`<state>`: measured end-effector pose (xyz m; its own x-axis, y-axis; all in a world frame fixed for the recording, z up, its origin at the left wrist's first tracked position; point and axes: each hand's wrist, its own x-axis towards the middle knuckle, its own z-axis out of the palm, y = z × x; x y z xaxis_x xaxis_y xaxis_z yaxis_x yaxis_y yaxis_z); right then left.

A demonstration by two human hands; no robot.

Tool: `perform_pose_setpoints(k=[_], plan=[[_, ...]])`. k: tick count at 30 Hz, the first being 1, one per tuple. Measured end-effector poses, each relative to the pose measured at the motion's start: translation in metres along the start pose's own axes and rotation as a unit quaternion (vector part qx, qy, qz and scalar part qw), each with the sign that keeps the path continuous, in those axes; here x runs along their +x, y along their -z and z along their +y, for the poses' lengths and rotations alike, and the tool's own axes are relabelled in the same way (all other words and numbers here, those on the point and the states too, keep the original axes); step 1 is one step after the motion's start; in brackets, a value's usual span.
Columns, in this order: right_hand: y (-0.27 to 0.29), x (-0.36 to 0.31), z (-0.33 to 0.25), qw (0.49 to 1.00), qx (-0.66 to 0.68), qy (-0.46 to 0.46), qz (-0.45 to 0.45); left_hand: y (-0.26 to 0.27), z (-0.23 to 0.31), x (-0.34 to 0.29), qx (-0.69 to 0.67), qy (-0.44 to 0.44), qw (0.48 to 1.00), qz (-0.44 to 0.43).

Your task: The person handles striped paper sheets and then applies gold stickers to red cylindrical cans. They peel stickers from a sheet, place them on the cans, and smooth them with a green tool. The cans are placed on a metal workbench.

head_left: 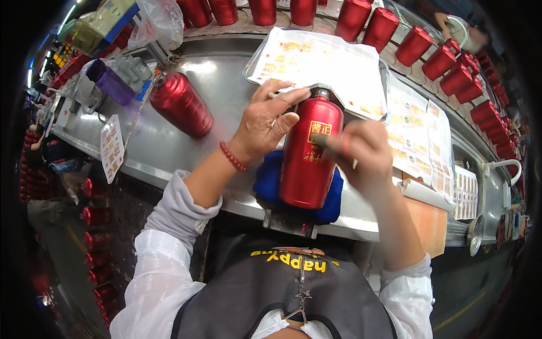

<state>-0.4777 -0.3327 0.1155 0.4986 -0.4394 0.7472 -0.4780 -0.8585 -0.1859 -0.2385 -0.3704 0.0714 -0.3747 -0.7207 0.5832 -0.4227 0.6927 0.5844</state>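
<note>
My left hand [262,121] at the red bottle's [309,181] neck, fingers spread — right hand [367,148] blurred beside the gold label [320,130]; its pinch I cannot tell.

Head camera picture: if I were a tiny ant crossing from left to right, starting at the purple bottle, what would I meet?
Purple bottle → lone red bottle → left hand → gold-marked red bottle → right hand → curved white tube.
</note>
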Motion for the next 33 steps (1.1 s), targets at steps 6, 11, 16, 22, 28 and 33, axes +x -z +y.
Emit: perform_pose_setpoints(k=[6, 11, 16, 22, 28, 33], plan=[[0.023, -0.028, -0.044, 0.964, 0.186, -0.156, -0.108, -0.02, -0.016, 0.026, -0.553, 0.387, 0.735, -0.058], [0.036, -0.056, -0.045, 0.94, 0.222, -0.26, 0.015, -0.026, -0.021, 0.059, -0.533, 0.422, 0.714, -0.165], [0.04, -0.066, -0.047, 0.927, 0.245, -0.281, 0.029, -0.008, -0.006, 0.028, -0.511, 0.394, 0.758, -0.099], [0.043, -0.071, -0.034, 0.906, 0.25, -0.34, 0.041, 0.126, 0.057, -0.059, -0.301, 0.204, 0.924, 0.118], [-0.009, -0.003, -0.03, 0.931, 0.276, -0.234, -0.04, 0.242, 0.005, -0.109, -0.024, 0.191, 0.919, 0.344], [-0.088, 0.094, -0.035, 0.983, 0.14, -0.041, -0.115, 0.255, -0.073, -0.115, 0.325, 0.228, 0.839, 0.373]])
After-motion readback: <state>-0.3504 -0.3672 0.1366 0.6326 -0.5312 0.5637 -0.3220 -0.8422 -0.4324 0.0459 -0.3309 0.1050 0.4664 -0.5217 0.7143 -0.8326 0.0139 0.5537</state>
